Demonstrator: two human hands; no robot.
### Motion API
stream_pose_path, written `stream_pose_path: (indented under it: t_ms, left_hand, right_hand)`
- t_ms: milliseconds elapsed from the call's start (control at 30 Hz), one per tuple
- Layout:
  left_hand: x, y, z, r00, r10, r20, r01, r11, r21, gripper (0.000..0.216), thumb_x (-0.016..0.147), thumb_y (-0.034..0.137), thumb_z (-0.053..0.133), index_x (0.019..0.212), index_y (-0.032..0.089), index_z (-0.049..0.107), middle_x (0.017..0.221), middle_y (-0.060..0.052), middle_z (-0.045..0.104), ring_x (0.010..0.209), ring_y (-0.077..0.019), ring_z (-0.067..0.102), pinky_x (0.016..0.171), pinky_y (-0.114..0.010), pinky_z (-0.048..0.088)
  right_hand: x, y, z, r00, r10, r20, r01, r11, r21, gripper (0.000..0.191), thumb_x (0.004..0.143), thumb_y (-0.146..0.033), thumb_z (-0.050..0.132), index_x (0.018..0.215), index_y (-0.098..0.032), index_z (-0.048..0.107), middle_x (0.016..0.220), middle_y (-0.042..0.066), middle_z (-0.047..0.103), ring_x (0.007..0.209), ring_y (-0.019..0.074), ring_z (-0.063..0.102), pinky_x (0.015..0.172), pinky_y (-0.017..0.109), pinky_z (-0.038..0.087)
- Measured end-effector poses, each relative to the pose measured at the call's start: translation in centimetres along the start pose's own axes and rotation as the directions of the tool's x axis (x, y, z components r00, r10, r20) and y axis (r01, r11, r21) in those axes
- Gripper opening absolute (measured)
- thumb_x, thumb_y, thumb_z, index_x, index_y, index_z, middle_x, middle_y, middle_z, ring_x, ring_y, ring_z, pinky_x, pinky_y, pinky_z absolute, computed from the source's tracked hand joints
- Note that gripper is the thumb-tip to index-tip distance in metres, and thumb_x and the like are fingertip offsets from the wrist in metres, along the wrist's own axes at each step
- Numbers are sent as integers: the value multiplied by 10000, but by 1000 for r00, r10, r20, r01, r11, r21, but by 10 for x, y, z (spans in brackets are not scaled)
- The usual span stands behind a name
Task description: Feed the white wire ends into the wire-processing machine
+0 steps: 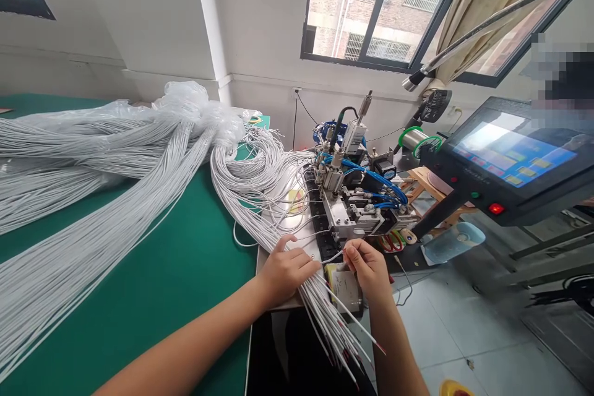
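Note:
My left hand [285, 269] rests with curled fingers on a bundle of thin white wires [325, 315] whose stripped ends fan out toward me. My right hand [369, 266] pinches a single white wire [333, 256] between thumb and fingers, right in front of a small metal machine [352, 198] with blue air hoses. The single wire runs from my right fingers across to my left fingertips. Both hands sit at the near edge of the machine's base plate.
Large bundles of white wires [93, 198] lie over the green table [176, 284], some in a clear plastic bag [185, 102]. A touchscreen control panel [515, 158] stands at right. A spool [415, 136], scissors [394, 240] and a window [394, 6] are behind.

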State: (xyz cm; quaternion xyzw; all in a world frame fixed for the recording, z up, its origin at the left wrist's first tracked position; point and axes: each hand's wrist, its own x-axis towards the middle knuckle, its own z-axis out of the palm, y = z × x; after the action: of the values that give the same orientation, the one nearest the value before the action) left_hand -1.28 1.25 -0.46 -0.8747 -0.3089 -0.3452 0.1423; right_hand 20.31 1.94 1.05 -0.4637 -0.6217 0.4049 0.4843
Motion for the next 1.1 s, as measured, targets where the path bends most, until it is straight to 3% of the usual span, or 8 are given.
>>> stream_pose_path:
  t_ms: [500,700,833,1100]
  left_hand:
    - [3,-4,-1,997,57,53,-56,998,-27,219,872,77,436,876,219,602,694,37,645,642,-116,576,966,-368,308]
    - [0,-2,0,999,1,34,-1,1000,-17,274,843,63,408,927,224,613,682,27,635,632,-124,568,977,-387,304]
    - [0,0,-1,997,-77,-24,77,997,-4,316,837,52,391,964,222,625,714,16,654,641,-125,570,963,-393,299]
    - [1,1,2,991,-133,1,133,991,31,362,847,53,405,1024,252,650,788,2,668,703,-138,579,952,-398,277]
  right_hand:
    - [7,-5,5,998,-52,47,54,998,-44,318,914,-460,532,751,-190,569,618,-4,569,473,112,444,458,236,362]
    - [6,-8,-10,992,-129,10,126,945,-302,293,943,-401,485,772,-188,591,691,22,608,612,152,540,600,256,432]
    - [5,4,-26,995,-79,67,101,882,-461,293,935,-398,483,773,-185,602,661,21,597,615,167,530,583,264,409]
    - [10,20,-28,994,-51,99,94,863,-496,272,929,-369,469,763,-179,570,700,11,584,651,163,522,603,256,386]
